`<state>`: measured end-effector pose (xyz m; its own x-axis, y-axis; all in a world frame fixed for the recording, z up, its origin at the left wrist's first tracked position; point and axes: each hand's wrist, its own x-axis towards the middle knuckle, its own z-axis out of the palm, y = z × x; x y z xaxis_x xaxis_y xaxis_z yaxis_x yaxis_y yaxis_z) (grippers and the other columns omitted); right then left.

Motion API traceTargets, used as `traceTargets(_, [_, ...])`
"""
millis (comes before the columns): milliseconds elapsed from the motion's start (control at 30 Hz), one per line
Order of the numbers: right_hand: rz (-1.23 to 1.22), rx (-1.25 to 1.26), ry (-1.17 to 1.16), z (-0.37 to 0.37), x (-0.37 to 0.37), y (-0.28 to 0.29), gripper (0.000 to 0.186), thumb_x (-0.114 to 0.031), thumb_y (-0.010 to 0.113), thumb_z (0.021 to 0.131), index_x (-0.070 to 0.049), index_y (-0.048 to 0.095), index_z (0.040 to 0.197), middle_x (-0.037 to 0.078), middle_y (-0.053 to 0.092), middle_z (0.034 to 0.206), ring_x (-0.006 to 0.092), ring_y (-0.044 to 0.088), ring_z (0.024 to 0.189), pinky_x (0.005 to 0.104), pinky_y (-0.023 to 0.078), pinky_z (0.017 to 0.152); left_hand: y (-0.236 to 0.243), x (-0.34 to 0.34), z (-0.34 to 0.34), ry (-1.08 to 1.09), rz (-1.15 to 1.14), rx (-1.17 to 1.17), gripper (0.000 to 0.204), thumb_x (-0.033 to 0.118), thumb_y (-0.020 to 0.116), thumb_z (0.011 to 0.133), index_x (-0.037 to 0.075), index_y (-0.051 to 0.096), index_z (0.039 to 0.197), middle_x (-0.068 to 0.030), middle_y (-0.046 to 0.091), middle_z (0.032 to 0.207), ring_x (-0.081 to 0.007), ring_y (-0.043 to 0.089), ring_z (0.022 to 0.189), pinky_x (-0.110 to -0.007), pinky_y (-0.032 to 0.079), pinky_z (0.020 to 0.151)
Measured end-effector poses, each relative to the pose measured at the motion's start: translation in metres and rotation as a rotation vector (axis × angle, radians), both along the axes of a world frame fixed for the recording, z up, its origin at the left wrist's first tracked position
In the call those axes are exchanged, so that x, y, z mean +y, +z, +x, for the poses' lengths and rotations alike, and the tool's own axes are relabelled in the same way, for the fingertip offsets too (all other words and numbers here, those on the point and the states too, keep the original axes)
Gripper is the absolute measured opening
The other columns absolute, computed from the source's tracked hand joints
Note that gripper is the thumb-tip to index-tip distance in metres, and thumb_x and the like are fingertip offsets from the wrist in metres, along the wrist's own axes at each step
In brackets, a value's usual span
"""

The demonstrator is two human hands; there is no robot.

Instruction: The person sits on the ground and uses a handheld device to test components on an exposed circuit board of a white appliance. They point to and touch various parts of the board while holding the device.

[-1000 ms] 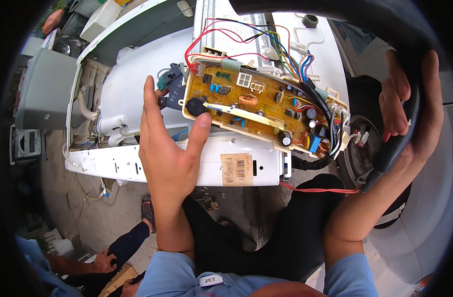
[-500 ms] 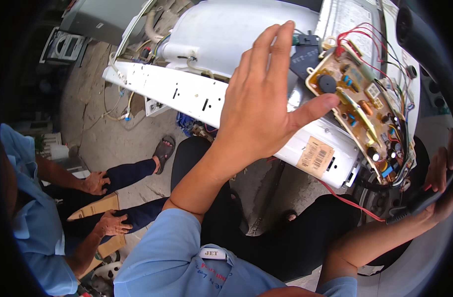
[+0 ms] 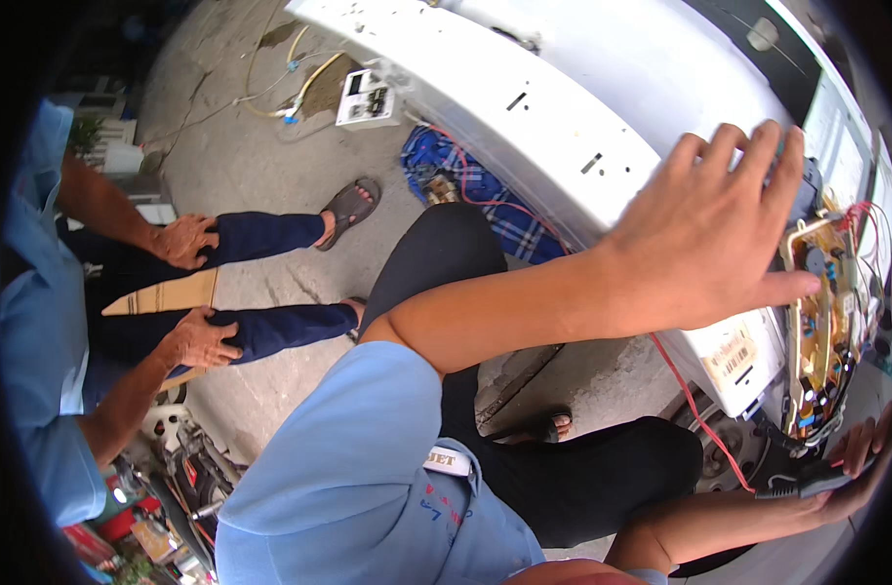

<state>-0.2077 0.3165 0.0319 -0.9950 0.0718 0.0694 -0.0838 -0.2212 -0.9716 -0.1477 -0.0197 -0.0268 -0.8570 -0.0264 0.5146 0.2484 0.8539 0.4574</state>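
My left hand (image 3: 714,234) lies flat, fingers spread, against the white panel of an opened washing machine top (image 3: 573,127), its thumb touching the edge of a yellow circuit board (image 3: 821,331) with coloured wires. My right hand (image 3: 855,463) is at the far lower right, wrapped around a black tool handle (image 3: 807,480) just under the board; only part of the hand shows. A red wire (image 3: 694,409) runs down from the panel toward my right hand.
A second person in a blue shirt sits at the left, hands (image 3: 187,239) on dark-blue trousered knees, sandalled foot (image 3: 348,207) on the concrete. A blue checked cloth (image 3: 475,190) and a small white meter box (image 3: 368,97) lie on the ground beside the machine.
The view has swung left and down, pushing the circuit board to the right rim. My left hand stays on the panel beside the board; the seated person is now more in view.
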Motion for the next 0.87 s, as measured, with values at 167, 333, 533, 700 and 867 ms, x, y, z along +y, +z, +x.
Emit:
traceTargets(167, [-0.105, 0.151, 0.14, 0.005, -0.037, 0.024, 0.021, -0.018, 0.056, 0.107, -0.001, 0.044, 0.103, 0.003, 0.046, 0.077, 0.005, 0.035, 0.039, 0.0181, 0.033, 0.032, -0.004, -0.02, -0.005, -0.008, 0.108, 0.135, 0.075, 0.055, 0.061, 0.1, -0.001, 0.047, 0.148, -0.0232, 0.05, 0.147, -0.0366, 0.052, 0.133, -0.048, 0.041, 0.109])
traceTargets(333, [0.032, 0.131, -0.091, 0.021, -0.011, 0.034, 0.03, -0.022, 0.065, 0.102, 0.0, 0.049, 0.088, 0.005, 0.049, 0.071, 0.0071, 0.04, 0.034, 0.0182, 0.034, 0.032, 0.03, -0.021, -0.014, -0.13, 0.29, 0.392, 0.026, 0.02, 0.057, 0.108, -0.001, 0.071, 0.104, -0.0133, 0.067, 0.112, -0.0218, 0.062, 0.106, -0.033, 0.048, 0.094])
traceTargets(533, [0.049, 0.129, -0.172, 0.035, -0.005, 0.038, 0.038, -0.025, 0.066, 0.1, -0.006, 0.046, 0.074, 0.003, 0.047, 0.066, 0.0066, 0.035, 0.035, 0.0192, 0.029, 0.038, 0.115, -0.005, -0.091, -0.528, -0.406, 0.112, 0.02, 0.02, 0.067, 0.101, 0.005, 0.071, 0.114, -0.0072, 0.069, 0.108, -0.0216, 0.065, 0.103, -0.034, 0.049, 0.094])
traceTargets(700, [0.004, 0.128, -0.111, 0.037, 0.021, 0.033, 0.023, -0.012, 0.064, 0.102, 0.0, 0.048, 0.09, 0.004, 0.047, 0.075, 0.0037, 0.038, 0.038, 0.0158, 0.029, 0.034, 0.118, 0.007, -0.11, -0.568, -0.382, 0.021, 0.015, 0.019, 0.074, 0.095, 0.005, 0.076, 0.098, -0.0068, 0.069, 0.101, -0.024, 0.065, 0.101, -0.035, 0.05, 0.09])
traceTargets(867, [0.006, 0.192, -0.176, 0.038, 0.013, 0.033, 0.022, -0.01, 0.063, 0.102, 0.0, 0.048, 0.09, 0.004, 0.047, 0.074, 0.003, 0.039, 0.038, 0.0154, 0.029, 0.033, 0.136, 0.02, -0.091, -0.464, -0.242, -0.06, 0.014, 0.015, 0.076, 0.093, 0.005, 0.08, 0.102, -0.007, 0.076, 0.107, -0.0181, 0.068, 0.099, -0.03, 0.052, 0.087])
